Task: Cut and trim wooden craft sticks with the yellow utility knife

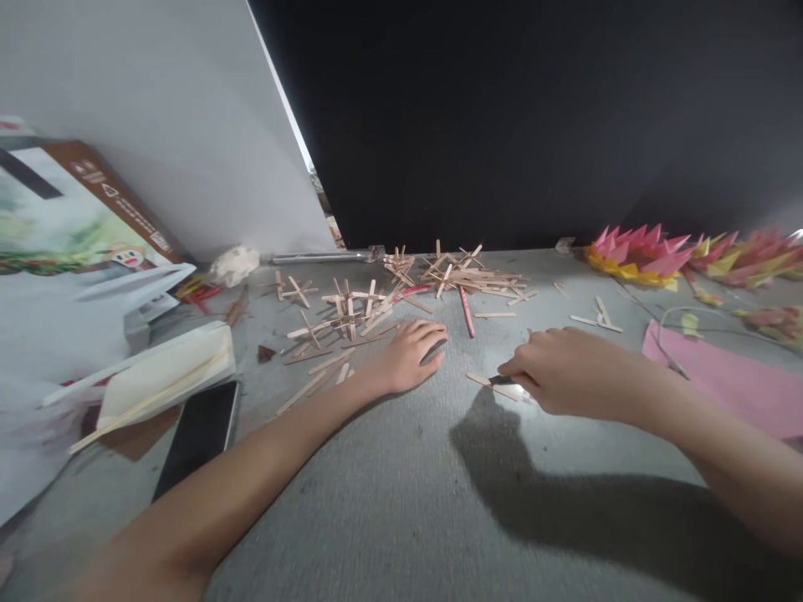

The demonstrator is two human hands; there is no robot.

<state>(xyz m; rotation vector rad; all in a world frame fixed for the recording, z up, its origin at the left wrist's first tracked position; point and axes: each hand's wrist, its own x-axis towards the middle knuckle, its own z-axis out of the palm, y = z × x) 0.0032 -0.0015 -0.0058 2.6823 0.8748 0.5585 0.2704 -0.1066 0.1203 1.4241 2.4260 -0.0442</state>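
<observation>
The two hands are apart, with bare grey tabletop (pixel 376 502) between them and on the near side. The right hand (pixel 558 369) is closed on a slim dark-tipped tool (pixel 502 380), most of it hidden by the fingers; its tip meets a flat wooden craft stick (pixel 480 379) lying on the tabletop just left of that hand, between the two hands. A shadow falls on the near side of the right hand. The left hand (pixel 411 355) rests on the tabletop with its fingers curled, and a dark rounded patch (pixel 432 351) shows between fingers and thumb; whether it is something gripped there, I cannot tell

Beyond the left hand and to its left spreads a loose heap of craft sticks (pixel 477 278), some crossing or leaning on one another. A red-marked stick (pixel 467 312) lies beyond the gap between the hands, and a few pale sticks (pixel 599 318) lie beyond the right hand. Farther out to the right of it stands a pink-and-yellow folded-paper flower (pixel 640 255). Pink paper (pixel 733 376) lies to the right of the right hand, with a thin cable (pixel 658 334) across its edge. Well left of the left hand are a dark-screened phone (pixel 197 435), a cream paper pad (pixel 166 372) and crumpled white tissue (pixel 235 266)
</observation>
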